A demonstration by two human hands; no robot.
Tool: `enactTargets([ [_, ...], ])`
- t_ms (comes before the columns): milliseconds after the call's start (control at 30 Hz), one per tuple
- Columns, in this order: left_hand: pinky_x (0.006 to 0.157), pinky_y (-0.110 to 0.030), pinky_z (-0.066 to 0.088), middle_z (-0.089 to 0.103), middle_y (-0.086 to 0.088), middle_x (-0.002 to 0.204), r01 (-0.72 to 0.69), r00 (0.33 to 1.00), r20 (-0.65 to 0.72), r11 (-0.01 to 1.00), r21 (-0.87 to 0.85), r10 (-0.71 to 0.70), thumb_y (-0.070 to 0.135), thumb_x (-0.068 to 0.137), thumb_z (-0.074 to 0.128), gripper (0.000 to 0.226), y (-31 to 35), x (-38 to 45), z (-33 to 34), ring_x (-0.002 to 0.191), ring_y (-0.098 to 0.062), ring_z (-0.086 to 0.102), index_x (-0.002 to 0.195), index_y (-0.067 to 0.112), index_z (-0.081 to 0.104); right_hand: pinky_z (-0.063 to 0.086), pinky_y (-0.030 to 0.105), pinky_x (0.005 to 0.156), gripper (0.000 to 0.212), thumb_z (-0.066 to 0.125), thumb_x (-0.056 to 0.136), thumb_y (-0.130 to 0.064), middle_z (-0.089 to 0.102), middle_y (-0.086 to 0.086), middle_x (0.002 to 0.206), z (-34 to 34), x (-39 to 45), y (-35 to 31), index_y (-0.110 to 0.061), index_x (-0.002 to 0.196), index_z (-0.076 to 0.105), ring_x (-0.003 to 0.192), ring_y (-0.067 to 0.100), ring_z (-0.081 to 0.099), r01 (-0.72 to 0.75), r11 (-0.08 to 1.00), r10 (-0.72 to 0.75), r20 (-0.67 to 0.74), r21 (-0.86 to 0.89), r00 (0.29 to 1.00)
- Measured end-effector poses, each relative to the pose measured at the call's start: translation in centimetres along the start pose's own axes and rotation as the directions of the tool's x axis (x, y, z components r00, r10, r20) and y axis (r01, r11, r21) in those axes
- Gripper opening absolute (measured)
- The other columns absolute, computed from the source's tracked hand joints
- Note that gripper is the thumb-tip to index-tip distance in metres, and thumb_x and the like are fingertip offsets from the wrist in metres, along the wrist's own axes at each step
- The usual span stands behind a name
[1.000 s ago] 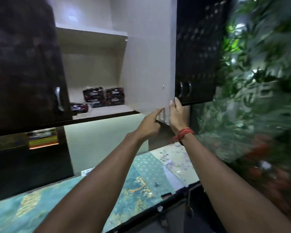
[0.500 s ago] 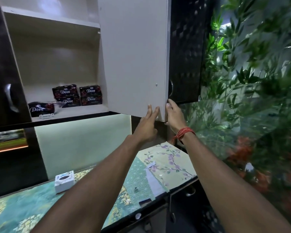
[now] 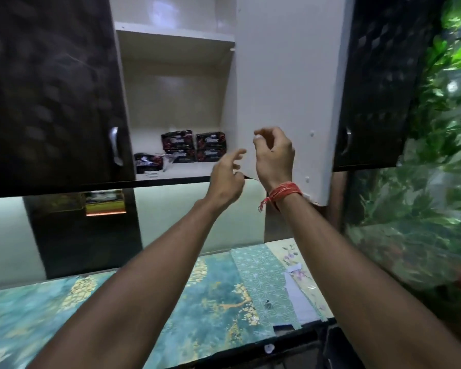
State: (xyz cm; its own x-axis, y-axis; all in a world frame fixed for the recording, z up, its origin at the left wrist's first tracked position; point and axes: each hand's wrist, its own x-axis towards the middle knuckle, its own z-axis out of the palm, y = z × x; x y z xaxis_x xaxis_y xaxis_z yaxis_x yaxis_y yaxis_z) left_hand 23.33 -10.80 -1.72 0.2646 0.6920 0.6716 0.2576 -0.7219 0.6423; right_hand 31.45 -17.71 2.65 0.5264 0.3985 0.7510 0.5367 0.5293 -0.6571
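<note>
An upper cabinet stands open, its door [image 3: 290, 83] swung out to the right with the pale inner face toward me. On the lower shelf [image 3: 181, 170] lie several dark soap packets [image 3: 194, 145]. My left hand [image 3: 226, 177] is raised in front of the shelf edge, fingers loosely spread and holding nothing. My right hand [image 3: 273, 155], with a red thread on the wrist, hovers in front of the door's inner face, fingers loosely curled and empty. Neither hand touches the door.
A closed dark cabinet door [image 3: 48, 91] with a metal handle [image 3: 115, 149] is at the left; another dark door [image 3: 375, 83] at the right. Below runs a counter [image 3: 213, 296] covered in patterned sheets. Green foliage [image 3: 437, 155] fills the right side.
Both hands have let go of the door's lower edge and moved up and left toward the shelf. The door has swung further open and the view has shifted.
</note>
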Motion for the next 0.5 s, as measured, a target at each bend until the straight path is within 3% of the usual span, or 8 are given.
enactTargets([
  [67, 0.100, -0.034, 0.051, 0.066, -0.006, 0.123, 0.036, 0.988, -0.154, 0.998, 0.058, -0.027, -0.010, 0.080, 0.049, 0.056, -2.9, 0.8, -4.8, 0.110, -0.016, 0.060, 0.130, 0.014, 0.060, 0.057, 0.037, 0.077, 0.015, 0.053, 0.089, -0.010, 0.069, 0.001, 0.087, 4.5, -0.2, 0.7, -0.012, 0.095, 0.067, 0.080, 0.017, 0.064, -0.090, 0.995, 0.084, 0.116, 0.044, 0.990],
  [267, 0.089, -0.036, 0.057, 0.068, -0.004, 0.111, 0.111, 0.869, -0.494, 0.975, 0.190, -0.003, -0.004, 0.084, 0.057, 0.037, -10.9, 3.2, -17.1, 0.095, -0.015, 0.065, 0.115, 0.015, 0.067, 0.056, 0.047, 0.088, 0.020, 0.052, 0.091, -0.008, 0.070, 0.006, 0.100, 18.7, -1.4, 1.1, -0.012, 0.103, 0.067, 0.097, 0.022, 0.067, -0.224, 0.967, 0.163, 0.387, 0.118, 0.908],
  [367, 0.089, -0.032, 0.056, 0.062, -0.001, 0.114, 0.170, 0.848, -0.530, 0.953, 0.250, -0.013, 0.000, 0.086, 0.061, 0.035, -14.0, 4.8, -21.6, 0.099, -0.013, 0.061, 0.115, 0.019, 0.065, 0.051, 0.044, 0.098, 0.025, 0.051, 0.094, -0.010, 0.068, 0.010, 0.115, 25.6, -1.9, 0.2, -0.008, 0.116, 0.063, 0.109, 0.024, 0.063, -0.259, 0.959, 0.176, 0.470, 0.118, 0.865],
  [500, 0.086, -0.032, 0.054, 0.062, -0.002, 0.117, 0.257, 0.885, -0.450, 0.930, 0.263, -0.117, 0.010, 0.091, 0.061, 0.031, -17.0, 7.5, -24.4, 0.100, -0.018, 0.063, 0.121, 0.020, 0.060, 0.045, 0.036, 0.100, 0.033, 0.046, 0.096, -0.016, 0.061, 0.011, 0.128, 31.5, -1.8, 0.1, -0.009, 0.126, 0.056, 0.118, 0.026, 0.057, -0.290, 0.956, 0.223, 0.536, 0.044, 0.815],
])
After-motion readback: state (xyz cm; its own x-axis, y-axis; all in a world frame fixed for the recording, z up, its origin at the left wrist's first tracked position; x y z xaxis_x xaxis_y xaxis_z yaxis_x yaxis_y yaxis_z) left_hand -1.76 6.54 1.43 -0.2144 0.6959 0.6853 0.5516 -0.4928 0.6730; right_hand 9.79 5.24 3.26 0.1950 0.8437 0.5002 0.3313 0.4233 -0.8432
